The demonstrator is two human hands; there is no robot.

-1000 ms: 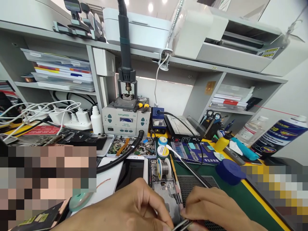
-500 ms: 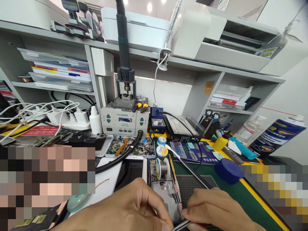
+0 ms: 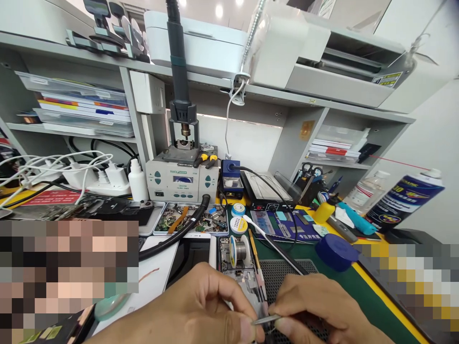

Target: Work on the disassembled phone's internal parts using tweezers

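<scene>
My left hand [image 3: 211, 306] is low in the middle, its thumb and forefinger pressed together; whatever lies between them is too hidden to name. My right hand [image 3: 319, 306] faces it and pinches slim metal tweezers [image 3: 266, 319], whose narrow end reaches to my left thumb. Beneath the hands lies an opened phone [image 3: 251, 286] with its inner parts bare, partly covered by my fingers. A spool of solder wire [image 3: 240, 251] stands on the phone's far end. Beside it lie a thin yellow-handled brush [image 3: 255, 253] and a black perforated mat [image 3: 287, 272].
A hot-air station [image 3: 182, 181] stands at the back, its black hose [image 3: 172, 241] crossing the bench. A tray of circuit parts [image 3: 193, 220], a white phone [image 3: 193, 253] and a blue round lid [image 3: 336, 251] surround the work. Spray can [image 3: 405, 200] at right.
The tweezers have risen and now lie nearly level between both hands. My fingertips have shifted slightly, and the whole view has moved a little to the right.
</scene>
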